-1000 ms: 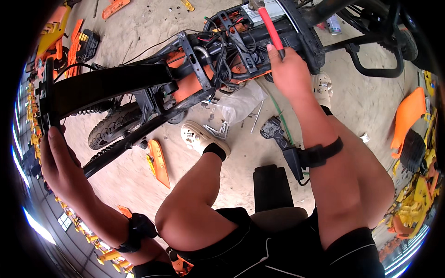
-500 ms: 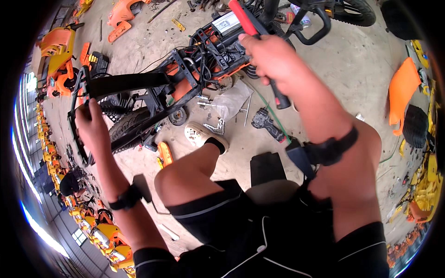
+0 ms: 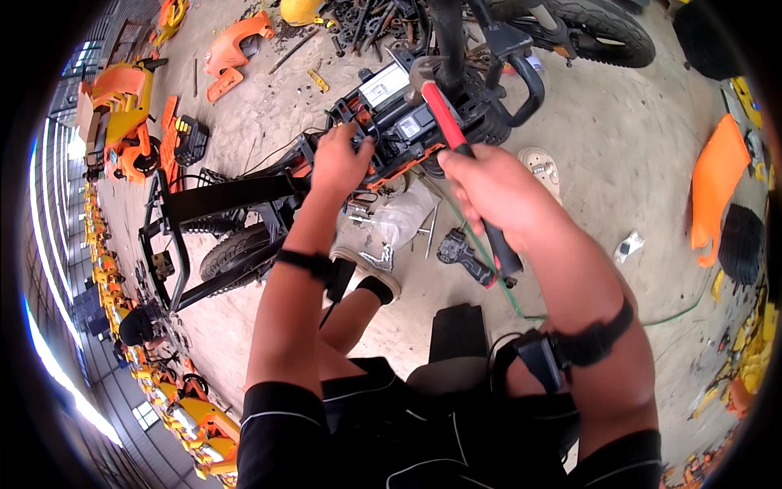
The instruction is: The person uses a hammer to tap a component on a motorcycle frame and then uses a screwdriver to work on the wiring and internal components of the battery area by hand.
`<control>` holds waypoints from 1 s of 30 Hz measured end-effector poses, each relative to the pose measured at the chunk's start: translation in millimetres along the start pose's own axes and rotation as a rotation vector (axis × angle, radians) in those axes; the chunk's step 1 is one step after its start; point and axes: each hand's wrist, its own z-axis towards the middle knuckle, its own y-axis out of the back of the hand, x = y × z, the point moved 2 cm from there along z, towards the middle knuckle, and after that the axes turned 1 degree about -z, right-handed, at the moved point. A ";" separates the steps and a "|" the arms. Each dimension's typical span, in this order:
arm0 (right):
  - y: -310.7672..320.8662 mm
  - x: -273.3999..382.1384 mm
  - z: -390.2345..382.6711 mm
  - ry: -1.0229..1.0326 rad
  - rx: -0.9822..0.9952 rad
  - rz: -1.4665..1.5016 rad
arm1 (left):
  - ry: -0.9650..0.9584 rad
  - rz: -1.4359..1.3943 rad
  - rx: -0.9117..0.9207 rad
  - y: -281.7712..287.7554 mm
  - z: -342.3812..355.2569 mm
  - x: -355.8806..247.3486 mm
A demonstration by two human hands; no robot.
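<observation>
My right hand (image 3: 493,191) is closed around the red-and-black handle of a hammer (image 3: 446,114). The metal hammer head hangs over the front part of a stripped two-wheeler's frame (image 3: 391,155), which has black bars, exposed wiring and a silver box. Over the middle of that frame is my left hand (image 3: 342,159), its thumb apart from its fingers and nothing visible held. Whether its fingertips press on the frame or wires cannot be made out. The black rear rack (image 3: 167,236) stands to the left of this hand.
A cordless power tool (image 3: 464,254) and a clear plastic bag (image 3: 405,213) lie on the floor between me and the frame. A green cord (image 3: 509,295) runs nearby. Orange body panels (image 3: 718,191) lie at the right. A pile of metal parts (image 3: 366,24) lies beyond the frame.
My left hand has left the rear rack and moved right to the middle of the frame. My right hand, still gripping the hammer, is slightly lower, and the whole hammer head now shows.
</observation>
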 end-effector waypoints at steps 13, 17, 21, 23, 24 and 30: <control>24.6 8.6 18.2 0.096 -0.178 -0.624 | 0.276 0.523 0.132 -79.4 52.7 8.4; 24.3 10.2 23.2 0.084 -0.197 -0.683 | 0.210 0.597 0.313 -63.5 63.0 1.3; 21.9 7.8 27.9 0.086 -0.231 -0.621 | 0.150 0.619 0.324 -64.5 64.8 0.9; 21.7 13.4 28.2 0.103 -0.199 -0.600 | 0.103 0.586 0.256 -71.8 58.7 7.6; 20.7 15.1 28.8 0.109 -0.207 -0.605 | 0.076 0.660 0.243 -77.1 54.9 8.6; 14.9 16.6 33.6 0.095 -0.242 -0.583 | 0.157 0.645 0.271 -87.1 59.9 -6.2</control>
